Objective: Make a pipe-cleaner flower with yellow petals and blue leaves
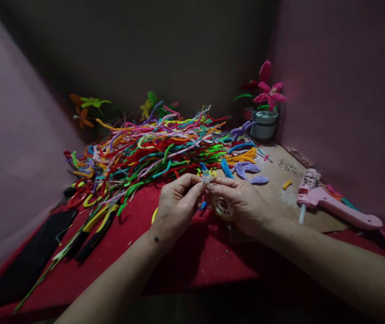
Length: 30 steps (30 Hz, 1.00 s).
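My left hand [178,200] pinches a small bunch of pale flower stamens [208,175] with yellow tips, held upright in front of me. From the other side, the fingertips of my right hand [244,200] close on the base of the same bunch. A roll of tape [224,208] with a holed core hangs beneath my right fingers and seems held in that hand. Whether a strip of tape is wound on the stamens is hidden by the fingers. Just beyond my hands lie blue and purple pipe-cleaner petals [246,170].
A big heap of coloured pipe cleaners [165,144] covers the back. Yellow-and-black pliers [98,229] and a black flat case [30,256] lie left on the red cloth [209,265]. At right are a pink glue gun [330,202] and a potted pink flower [269,95].
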Tool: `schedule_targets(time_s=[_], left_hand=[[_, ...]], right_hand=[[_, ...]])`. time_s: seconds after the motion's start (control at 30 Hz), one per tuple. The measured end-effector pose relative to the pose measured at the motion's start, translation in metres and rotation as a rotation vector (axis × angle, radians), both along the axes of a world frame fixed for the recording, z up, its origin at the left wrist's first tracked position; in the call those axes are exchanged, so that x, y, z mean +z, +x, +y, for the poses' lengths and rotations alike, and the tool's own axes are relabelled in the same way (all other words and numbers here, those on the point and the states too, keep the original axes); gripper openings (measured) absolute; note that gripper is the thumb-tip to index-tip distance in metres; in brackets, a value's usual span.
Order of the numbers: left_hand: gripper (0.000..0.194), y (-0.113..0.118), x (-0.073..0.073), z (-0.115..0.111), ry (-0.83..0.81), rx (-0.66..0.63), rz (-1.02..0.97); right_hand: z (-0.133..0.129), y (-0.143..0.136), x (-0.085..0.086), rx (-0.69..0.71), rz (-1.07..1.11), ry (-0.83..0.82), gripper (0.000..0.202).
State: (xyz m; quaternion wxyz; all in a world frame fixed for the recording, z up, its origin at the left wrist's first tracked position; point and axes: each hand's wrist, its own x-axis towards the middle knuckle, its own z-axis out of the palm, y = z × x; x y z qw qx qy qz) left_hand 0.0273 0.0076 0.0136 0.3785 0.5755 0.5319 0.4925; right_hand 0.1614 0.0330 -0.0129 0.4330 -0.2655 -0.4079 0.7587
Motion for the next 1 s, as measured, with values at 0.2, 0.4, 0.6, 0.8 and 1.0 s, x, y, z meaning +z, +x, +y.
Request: schedule_targets(time_s=[0.2,0.4,0.6,0.8,1.0], left_hand=[[0.016,0.001,0.001,-0.001,-0.05,-0.021,0.0],[0.023,0.0,0.001,-0.002,-0.09,-0.036,0.032],[0.02,-0.002,0.006,-0.003,-0.106,-0.063,0.066],[0.017,-0.003,0.005,-0.002,-0.111,-0.07,0.047],[0.012,-0.002,0.002,-0.002,-0.019,-0.07,0.028]], right_hand=[[0.008,0.001,-0.002,0.045,0.073,-0.085,0.014],[0.009,0.002,-0.003,0.0,0.054,-0.03,0.016],[0.011,0.007,0.003,0.058,0.078,-0.035,0.022],[0.014,0.008,-0.001,0.209,0.073,0.014,0.026],[0.016,0.007,-0.005,0.226,0.1,-0.035,0.023]])
